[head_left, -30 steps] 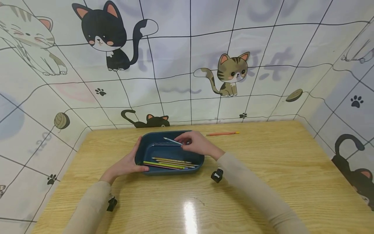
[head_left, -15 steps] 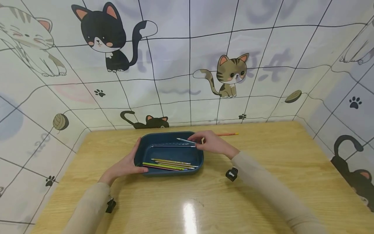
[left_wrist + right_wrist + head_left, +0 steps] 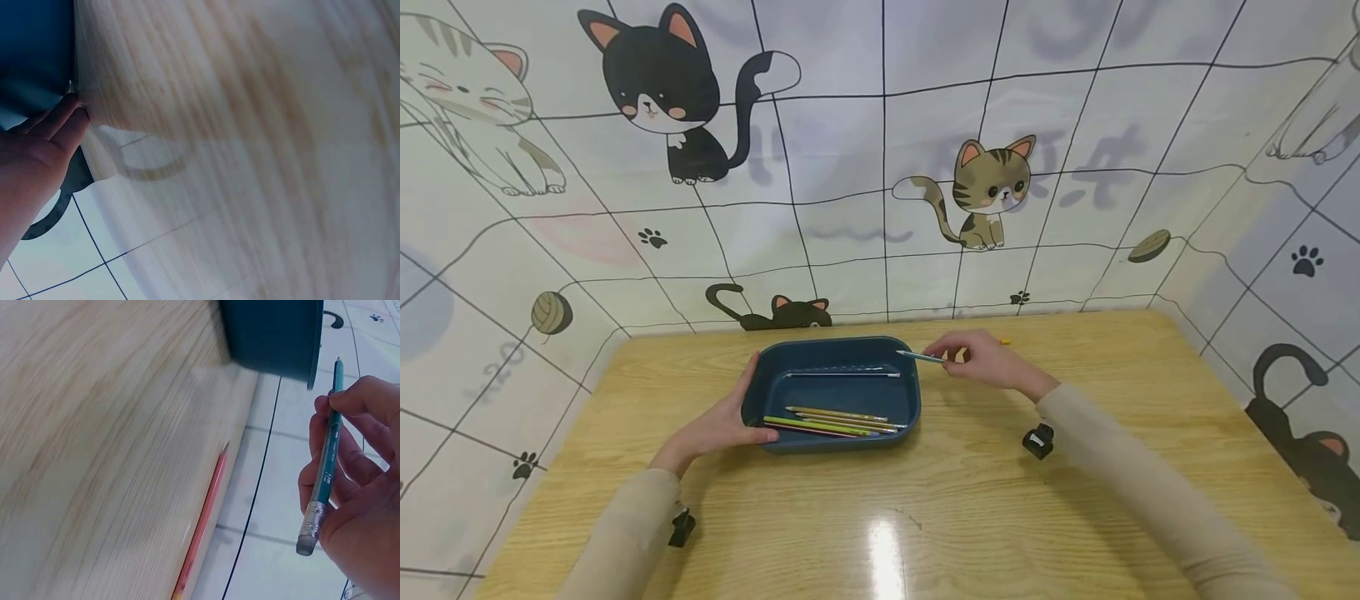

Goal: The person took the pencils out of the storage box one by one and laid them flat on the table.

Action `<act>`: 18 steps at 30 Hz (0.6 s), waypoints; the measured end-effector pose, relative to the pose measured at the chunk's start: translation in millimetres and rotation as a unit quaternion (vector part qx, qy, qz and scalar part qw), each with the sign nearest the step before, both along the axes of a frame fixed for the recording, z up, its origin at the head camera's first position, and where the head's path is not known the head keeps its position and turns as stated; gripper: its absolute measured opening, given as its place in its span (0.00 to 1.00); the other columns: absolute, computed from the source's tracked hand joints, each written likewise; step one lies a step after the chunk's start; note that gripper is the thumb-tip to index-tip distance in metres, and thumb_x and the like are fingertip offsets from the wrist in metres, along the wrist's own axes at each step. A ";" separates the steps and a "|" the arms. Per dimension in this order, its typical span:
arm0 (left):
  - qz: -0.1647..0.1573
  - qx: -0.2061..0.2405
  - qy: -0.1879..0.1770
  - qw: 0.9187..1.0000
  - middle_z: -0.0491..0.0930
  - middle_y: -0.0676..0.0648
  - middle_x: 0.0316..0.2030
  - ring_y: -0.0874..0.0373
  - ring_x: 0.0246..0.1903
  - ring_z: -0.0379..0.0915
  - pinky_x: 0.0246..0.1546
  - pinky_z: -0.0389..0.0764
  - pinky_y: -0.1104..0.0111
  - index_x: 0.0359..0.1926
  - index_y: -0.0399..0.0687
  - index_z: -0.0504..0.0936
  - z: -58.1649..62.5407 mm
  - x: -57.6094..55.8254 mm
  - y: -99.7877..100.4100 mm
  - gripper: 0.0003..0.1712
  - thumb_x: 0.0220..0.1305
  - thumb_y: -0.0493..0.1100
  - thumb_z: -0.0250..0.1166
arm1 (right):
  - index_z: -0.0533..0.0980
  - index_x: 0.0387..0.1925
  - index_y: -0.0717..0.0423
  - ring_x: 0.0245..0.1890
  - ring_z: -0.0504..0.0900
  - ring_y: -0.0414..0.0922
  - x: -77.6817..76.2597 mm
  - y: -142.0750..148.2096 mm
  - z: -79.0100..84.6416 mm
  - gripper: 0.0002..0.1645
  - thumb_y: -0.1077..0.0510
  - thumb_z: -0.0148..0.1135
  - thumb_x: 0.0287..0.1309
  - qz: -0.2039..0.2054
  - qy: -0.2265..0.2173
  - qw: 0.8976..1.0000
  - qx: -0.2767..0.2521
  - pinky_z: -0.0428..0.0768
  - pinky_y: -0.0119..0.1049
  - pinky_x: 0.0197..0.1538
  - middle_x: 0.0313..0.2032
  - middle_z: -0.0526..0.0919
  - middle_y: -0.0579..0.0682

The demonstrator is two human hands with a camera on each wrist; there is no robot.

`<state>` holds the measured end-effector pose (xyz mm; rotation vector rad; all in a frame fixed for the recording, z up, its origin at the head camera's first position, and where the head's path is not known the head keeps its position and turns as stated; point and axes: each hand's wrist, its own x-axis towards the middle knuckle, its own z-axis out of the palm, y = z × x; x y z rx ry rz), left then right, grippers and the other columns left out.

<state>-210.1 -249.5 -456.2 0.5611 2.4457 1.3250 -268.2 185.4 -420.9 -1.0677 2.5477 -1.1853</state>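
Observation:
My right hand (image 3: pixel 983 360) pinches a teal pencil (image 3: pixel 330 444) between thumb and fingers, just right of the dark blue plastic box (image 3: pixel 844 337). Its sharpened tip points left at the box rim, and its grey eraser end shows in the right wrist view. My left hand (image 3: pixel 718 429) rests against the box's left end, fingers straight along the outer wall and thumb at the front rim. Inside the box, several pencils (image 3: pixel 838 412), yellow-green and gold-coloured, lie along the front side. One thin dark pencil (image 3: pixel 842 375) with a white end lies along the back.
An orange-red pencil (image 3: pixel 206 515) lies on the wooden table (image 3: pixel 970 517) behind my right hand, mostly hidden in the head view. A cat-patterned cloth (image 3: pixel 850 167) rises at the table's back edge and sides.
My right hand has carried the teal pencil rightward, from over the box to beyond its right rim, and now covers most of the orange-red pencil. My left hand stays at the box.

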 end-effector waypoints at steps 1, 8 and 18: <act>0.000 -0.001 0.000 1.000 0.28 0.36 0.74 0.34 0.71 0.30 0.63 0.43 0.36 0.75 0.60 0.23 0.2 -0.1 -0.1 0.75 0.49 0.49 0.77 | 0.81 0.50 0.60 0.35 0.75 0.43 -0.1 2.6 0.2 0.18 0.70 0.59 0.59 0.000 0.004 1.000 -0.001 0.75 0.36 0.35 0.44 0.83 0.52; -0.002 -0.001 0.002 1.000 0.27 0.36 0.74 0.35 0.71 0.30 0.63 0.43 0.36 0.75 0.59 0.23 0.8 -1.1 -0.2 0.75 0.49 0.50 0.77 | 0.81 0.50 0.58 0.37 0.77 0.43 -3.8 16.9 -1.9 0.19 0.71 0.60 0.58 -0.009 0.008 1.000 0.011 0.76 0.36 0.36 0.46 0.83 0.50; -0.005 0.002 0.004 1.000 0.28 0.37 0.74 0.35 0.71 0.30 0.63 0.43 0.36 0.75 0.59 0.23 1.6 0.6 -0.3 0.74 0.49 0.50 0.77 | 0.81 0.47 0.63 0.38 0.78 0.47 -10.5 29.6 -12.5 0.16 0.73 0.60 0.57 -0.018 -0.014 1.000 0.018 0.78 0.37 0.37 0.44 0.83 0.54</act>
